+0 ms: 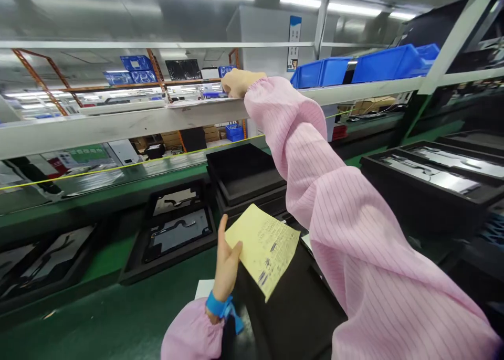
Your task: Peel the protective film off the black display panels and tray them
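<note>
My left hand (227,265), with a blue band at the wrist, pinches the left edge of a yellow sheet of paper (271,239). Dark handwriting covers part of the sheet, and its lower corner hangs free. Under the paper lies a black foam tray (303,307). My right arm, in a pink striped sleeve, stretches up and forward across the view. At its end my right hand (241,83) is at the white shelf rail (189,116), fingers curled downward; whatever they hold, if anything, is hidden.
Stacked black trays (246,173) stand behind the paper. To the left, a black tray (169,250) holds flat panels with dark cables; more panel trays (433,171) are at right. Blue bins (386,63) sit on the shelf. A yellow cord (129,165) runs beneath the rail.
</note>
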Motion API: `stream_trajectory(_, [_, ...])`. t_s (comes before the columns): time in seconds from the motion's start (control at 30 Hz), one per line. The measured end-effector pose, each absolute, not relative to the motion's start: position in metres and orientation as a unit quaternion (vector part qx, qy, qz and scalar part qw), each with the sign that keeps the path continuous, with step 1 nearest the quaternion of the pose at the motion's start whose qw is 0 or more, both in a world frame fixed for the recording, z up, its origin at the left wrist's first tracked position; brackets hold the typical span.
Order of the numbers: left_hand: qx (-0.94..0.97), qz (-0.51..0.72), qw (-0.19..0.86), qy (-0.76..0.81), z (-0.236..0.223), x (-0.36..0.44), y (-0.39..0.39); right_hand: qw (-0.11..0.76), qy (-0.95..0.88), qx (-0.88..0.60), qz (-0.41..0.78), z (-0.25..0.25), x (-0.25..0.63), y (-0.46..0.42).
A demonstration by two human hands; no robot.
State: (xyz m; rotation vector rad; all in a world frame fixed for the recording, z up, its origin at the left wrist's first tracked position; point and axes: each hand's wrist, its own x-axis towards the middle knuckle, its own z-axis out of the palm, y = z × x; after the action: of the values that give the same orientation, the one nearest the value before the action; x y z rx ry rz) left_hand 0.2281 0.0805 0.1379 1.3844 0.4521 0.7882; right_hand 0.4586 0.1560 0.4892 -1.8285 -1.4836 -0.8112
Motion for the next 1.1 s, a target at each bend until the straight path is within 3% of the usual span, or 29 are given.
stream_trajectory(0.1, [0.696, 0.331, 0.594, 0.229, 0.096, 0.250, 0.075, 0.212, -0.610, -0.672, -0.363, 0.480, 0.444, 0.123])
stream_trajectory(0.17, [0.706, 0.316, 0.582, 0.252, 0.075, 0.258, 0.074, 0.234, -0.629, -0.618, -0.409, 0.460, 0.429, 0.092])
stream_trajectory(0.27, [0.722, 0.301, 0.565, 0.264, 0.057, 0.262, 0.075, 0.337, -0.639, -0.539, -0.433, 0.404, 0.410, 0.039])
stream_trajectory(0.3, [0.728, 0.298, 0.559, 0.264, 0.055, 0.262, 0.075, 0.446, -0.642, -0.490, -0.385, 0.378, 0.406, 0.022])
stream_trajectory(0.37, [0.740, 0.294, 0.546, 0.259, 0.053, 0.263, 0.076, 0.514, -0.633, -0.502, -0.288, 0.322, 0.404, -0.007])
stream_trajectory(0.4, [0.746, 0.292, 0.541, 0.256, 0.052, 0.263, 0.076, 0.579, -0.606, -0.533, -0.116, 0.292, 0.405, -0.018])
stream_trajectory(0.5, [0.760, 0.286, 0.530, 0.246, 0.052, 0.264, 0.077, 0.565, -0.547, -0.607, 0.113, 0.208, 0.411, -0.032])
stream_trajectory(0.63, [0.766, 0.289, 0.519, 0.248, 0.050, 0.264, 0.075, 0.549, -0.462, -0.643, 0.268, 0.122, 0.414, -0.027])
stream_trajectory(0.73, [0.763, 0.299, 0.515, 0.253, 0.048, 0.265, 0.074, 0.598, -0.391, -0.653, 0.252, 0.086, 0.412, -0.022])
stream_trajectory(0.87, [0.750, 0.321, 0.525, 0.243, 0.060, 0.263, 0.083, 0.686, -0.314, -0.646, 0.118, 0.080, 0.416, -0.023])
stream_trajectory(1.03, [0.761, 0.341, 0.532, 0.148, 0.140, 0.230, 0.096, 0.732, -0.276, -0.619, 0.072, 0.090, 0.425, -0.023])
stream_trajectory(1.1, [0.795, 0.403, 0.449, 0.066, 0.174, 0.219, 0.087, 0.739, -0.267, -0.611, 0.096, 0.087, 0.427, -0.020])
